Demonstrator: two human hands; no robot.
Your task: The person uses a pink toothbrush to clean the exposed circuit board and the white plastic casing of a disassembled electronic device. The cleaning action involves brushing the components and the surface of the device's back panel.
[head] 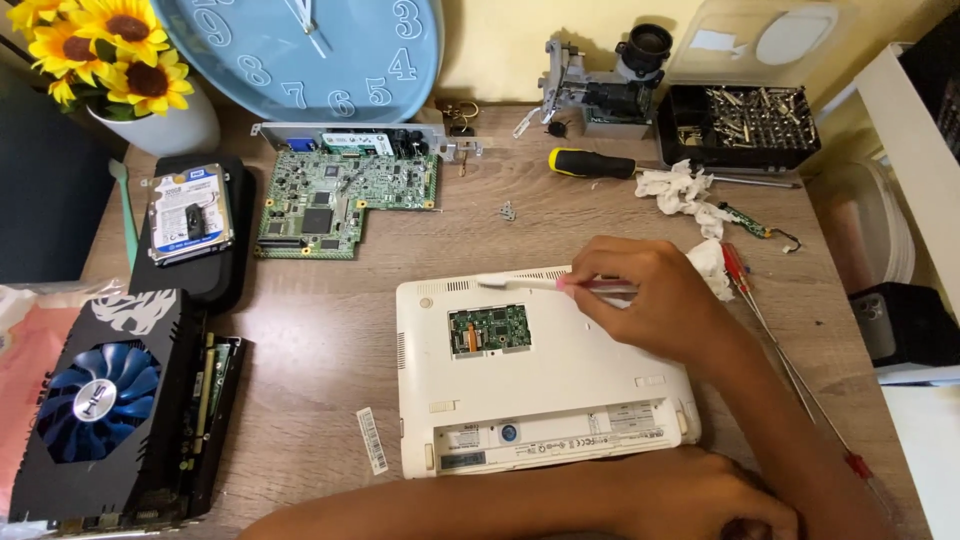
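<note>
On the wooden desk lies a white netbook, turned underside up, with a small hatch open onto a green memory board. Over its far edge the right hand pinches the pink handle of a toothbrush, whose white head rests on the vent slots near the netbook's rear rim. The left hand sits at the near right corner of the netbook, its forearm lying along the front edge (whether its fingers are curled or flat cannot be told, as the picture cuts them off). Beside the right wrist lies a red-handled screwdriver. Farther back are a green circuit board, a hard drive, a graphics card with a blue fan and a black tray of screwdriver bits.
</note>
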